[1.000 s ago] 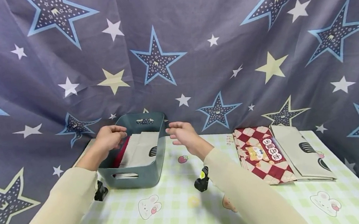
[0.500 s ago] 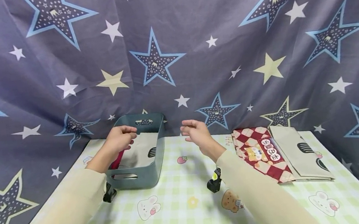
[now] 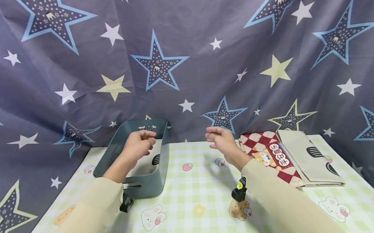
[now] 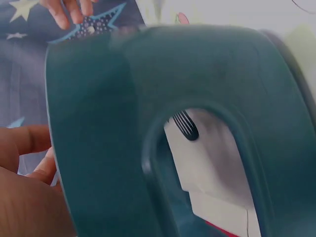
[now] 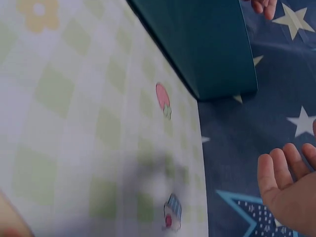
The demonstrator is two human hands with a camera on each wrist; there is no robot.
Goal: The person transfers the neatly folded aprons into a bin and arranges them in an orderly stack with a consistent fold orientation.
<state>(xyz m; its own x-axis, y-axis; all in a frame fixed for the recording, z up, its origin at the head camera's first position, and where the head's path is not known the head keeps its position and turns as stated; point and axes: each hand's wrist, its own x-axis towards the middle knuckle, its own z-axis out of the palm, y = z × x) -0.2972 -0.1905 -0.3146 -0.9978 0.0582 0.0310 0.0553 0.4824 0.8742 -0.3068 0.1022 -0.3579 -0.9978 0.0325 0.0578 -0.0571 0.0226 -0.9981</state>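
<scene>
In the head view my left hand (image 3: 138,145) hovers above the teal plastic bin (image 3: 153,183), its fingers loosely bent and holding nothing. Inside the bin lies a folded pale cloth (image 3: 147,163) with a dark fork-like print; a red edge shows beneath it in the left wrist view. My right hand (image 3: 222,139) is held in the air over the table, between the bin and the folded fabrics at the right. Its fingers are relaxed with nothing in them. The right wrist view shows that hand (image 5: 291,187) palm up and apart from the bin.
At the table's right lie a red-and-cream checkered folded cloth (image 3: 288,174) and a folded pale cloth (image 3: 311,160) with dark prints, side by side. A star-patterned curtain (image 3: 182,74) hangs behind the green checked tablecloth (image 3: 185,224). Small black cameras sit at both wrists.
Both hands have moved rightward; the left from the bin's left side to over its middle, the right away from the bin toward the folded cloths. The bin and cloths stay in place.
</scene>
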